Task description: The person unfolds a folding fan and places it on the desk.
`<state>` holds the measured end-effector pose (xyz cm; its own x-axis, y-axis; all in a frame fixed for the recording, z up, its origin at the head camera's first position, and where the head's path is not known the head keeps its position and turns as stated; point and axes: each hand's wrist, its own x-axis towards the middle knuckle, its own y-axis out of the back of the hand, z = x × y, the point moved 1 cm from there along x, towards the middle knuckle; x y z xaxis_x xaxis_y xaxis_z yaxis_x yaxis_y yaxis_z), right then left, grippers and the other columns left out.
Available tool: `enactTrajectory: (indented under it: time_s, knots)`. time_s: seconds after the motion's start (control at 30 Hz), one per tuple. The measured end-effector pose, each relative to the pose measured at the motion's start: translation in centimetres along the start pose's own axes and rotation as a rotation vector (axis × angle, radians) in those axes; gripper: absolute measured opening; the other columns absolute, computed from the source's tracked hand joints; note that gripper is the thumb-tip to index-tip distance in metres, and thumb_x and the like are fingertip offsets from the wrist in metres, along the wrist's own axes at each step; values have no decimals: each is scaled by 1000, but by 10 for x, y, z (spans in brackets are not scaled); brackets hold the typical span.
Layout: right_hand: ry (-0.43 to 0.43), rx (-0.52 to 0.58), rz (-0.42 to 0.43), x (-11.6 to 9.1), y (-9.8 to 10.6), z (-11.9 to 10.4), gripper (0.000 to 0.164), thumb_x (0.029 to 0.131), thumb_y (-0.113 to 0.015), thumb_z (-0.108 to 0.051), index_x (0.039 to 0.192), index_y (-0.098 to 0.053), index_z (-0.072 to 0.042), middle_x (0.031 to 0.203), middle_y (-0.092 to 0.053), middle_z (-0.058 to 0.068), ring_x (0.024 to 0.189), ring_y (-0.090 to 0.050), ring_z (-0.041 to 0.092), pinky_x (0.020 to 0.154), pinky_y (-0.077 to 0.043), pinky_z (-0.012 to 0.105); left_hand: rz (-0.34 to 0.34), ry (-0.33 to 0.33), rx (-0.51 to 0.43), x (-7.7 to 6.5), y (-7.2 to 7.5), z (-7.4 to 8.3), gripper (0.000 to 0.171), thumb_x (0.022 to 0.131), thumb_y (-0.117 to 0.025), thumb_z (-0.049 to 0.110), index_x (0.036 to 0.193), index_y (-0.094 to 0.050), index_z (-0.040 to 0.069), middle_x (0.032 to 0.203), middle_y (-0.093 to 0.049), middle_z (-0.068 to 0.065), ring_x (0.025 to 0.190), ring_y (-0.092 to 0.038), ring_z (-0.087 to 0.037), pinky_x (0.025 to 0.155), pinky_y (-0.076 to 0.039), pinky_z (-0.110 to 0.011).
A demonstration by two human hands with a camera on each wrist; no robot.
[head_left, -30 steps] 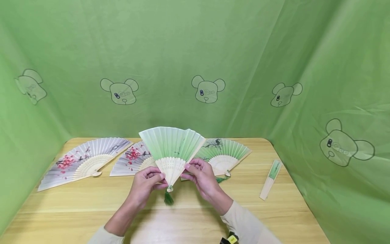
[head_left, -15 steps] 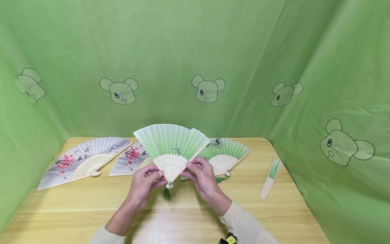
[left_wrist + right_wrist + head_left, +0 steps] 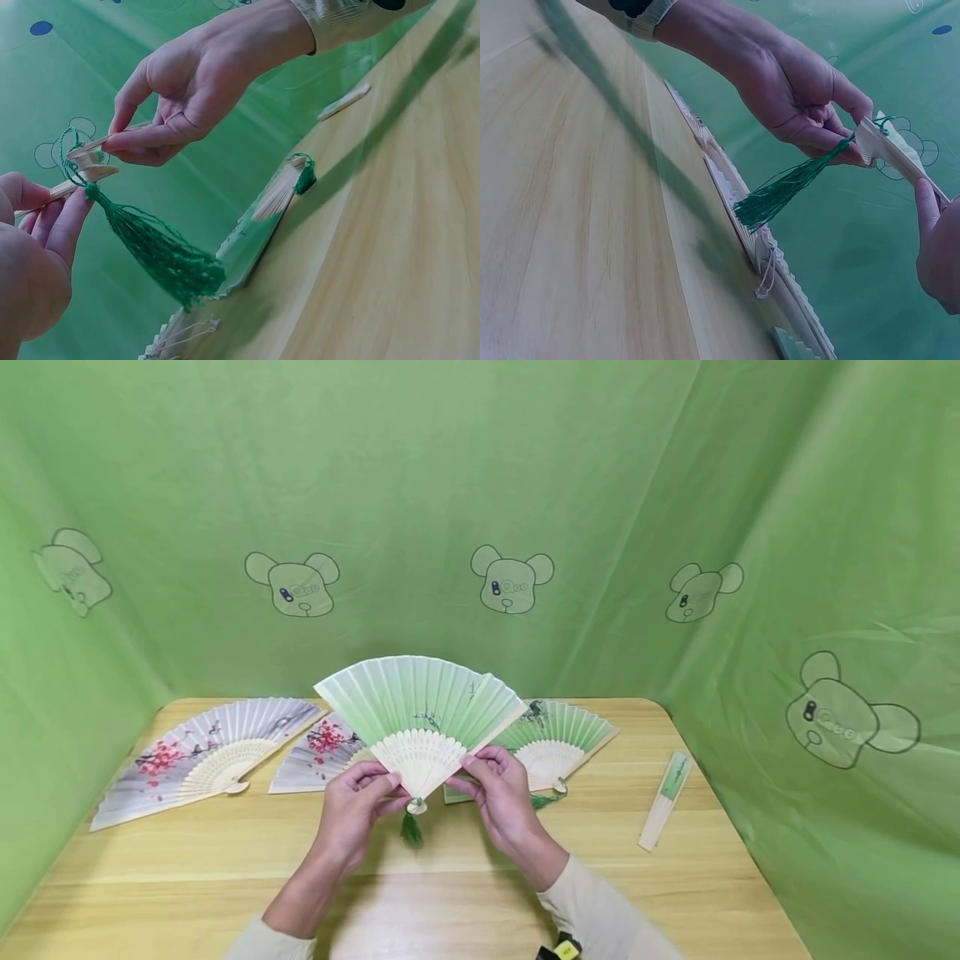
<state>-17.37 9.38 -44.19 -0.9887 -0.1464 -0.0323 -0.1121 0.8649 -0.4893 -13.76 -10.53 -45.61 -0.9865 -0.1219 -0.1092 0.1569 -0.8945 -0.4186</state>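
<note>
A green folding fan (image 3: pixel 420 702) with pale ribs and a green tassel (image 3: pixel 411 829) is held spread above the table, its leaf upward. My left hand (image 3: pixel 351 814) pinches the fan's left outer rib between thumb and fingers. On the other side my right hand (image 3: pixel 504 793) pinches the right outer rib. Both wrist views show the tassel hanging from the fan's pivot, between the hands. Behind the held fan, a second green fan (image 3: pixel 558 735) lies spread on the table, partly hidden. A grey fan with red blossoms (image 3: pixel 326 739) is also partly covered by it.
Another grey blossom fan (image 3: pixel 202 756) lies spread at the table's left. Toward the right edge lies a folded green fan (image 3: pixel 666 802). Green curtains (image 3: pixel 420 485) with bear-head prints surround the wooden table (image 3: pixel 435 918) at the back and sides.
The fan in my hands has spread wider, its left edge swinging left and its right edge right. Its pivot has risen slightly. The fans on the table have not moved.
</note>
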Motion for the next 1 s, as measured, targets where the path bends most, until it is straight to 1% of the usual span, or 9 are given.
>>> enactTrajectory:
  time_s: [0.13,0.43,0.73,0.87,1.0]
  knots:
    - [8,2,8,0,-1,0,13,97,-55,8,106,-50,1,97,-70,8,86,-76,18,82,-68,26,9,-15,-11,0,0,1,13,91,-65,-10,95,-62,2,80,-74,-4,75,-75,-16,78,-69,-30]
    - [19,25,44,1,-1,0,11,97,-54,9,103,-49,0,98,-67,8,88,-74,18,84,-68,28,5,-34,-26,1,-2,3,13,91,-65,-10,94,-62,2,80,-74,-5,75,-76,-16,78,-69,-30]
    - [20,47,54,0,-2,-1,9,98,-54,7,105,-50,2,102,-66,10,92,-73,19,88,-68,29,5,-53,-49,2,-3,5,12,92,-65,-8,94,-61,3,81,-74,-4,76,-75,-16,79,-69,-28]
    - [20,61,68,-1,-2,-2,8,98,-55,7,103,-51,2,101,-65,10,90,-73,19,89,-67,29,8,-59,-56,3,-4,4,13,92,-65,-8,95,-60,3,82,-74,-3,77,-75,-15,79,-69,-28]
    - [27,80,85,-2,-3,-3,9,98,-56,7,99,-51,0,96,-65,10,85,-72,18,87,-68,28,30,-58,-79,4,-7,4,13,92,-65,-9,95,-60,3,82,-73,-4,76,-75,-16,80,-69,-30]
